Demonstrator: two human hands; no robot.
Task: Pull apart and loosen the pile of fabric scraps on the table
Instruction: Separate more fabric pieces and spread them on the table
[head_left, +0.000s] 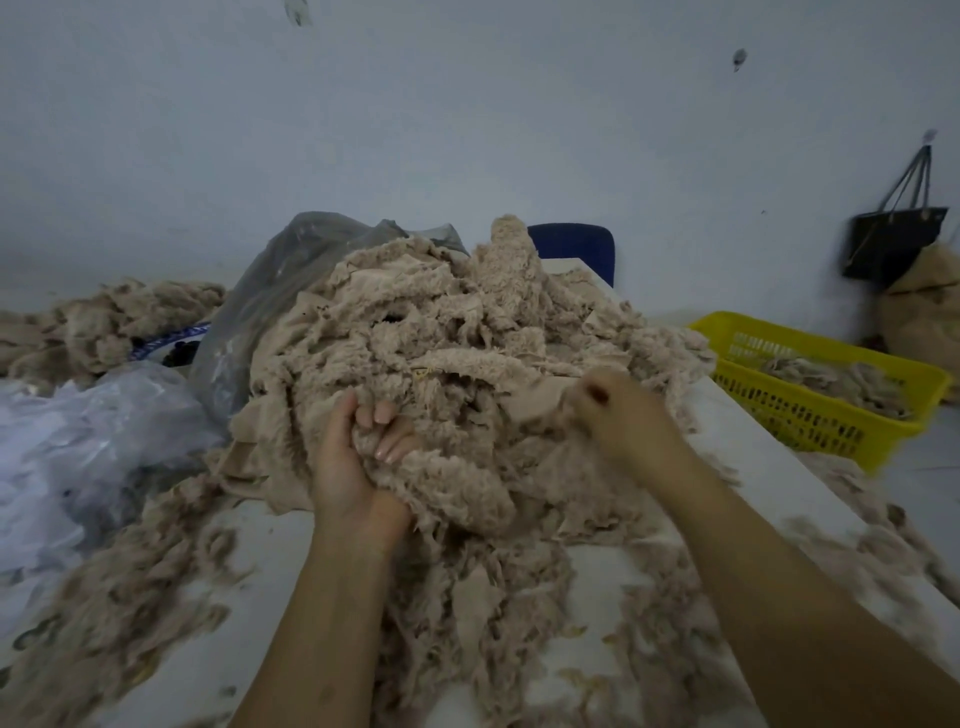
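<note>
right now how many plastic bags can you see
2: a grey plastic bag behind the scrap pile on its left, a clear plastic bag at far left. Others may be hidden under scraps.

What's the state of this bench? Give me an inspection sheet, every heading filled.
Surface: white table, strewn with loose beige fluff.
Job's things: pile of fabric scraps, heaped high, still dense.
Clutter: grey plastic bag behind the pile on the left; clear plastic bag at left; second heap far left; yellow basket at right, with some scraps in it.
Hands: left hand grips a fluffy clump at the pile's front; right hand, blurred, grips a flat strip to the right of it.
Cables: nothing seen.
Surroundings: pale wall; black bag hanging at right; blue chair back behind the pile.
</note>
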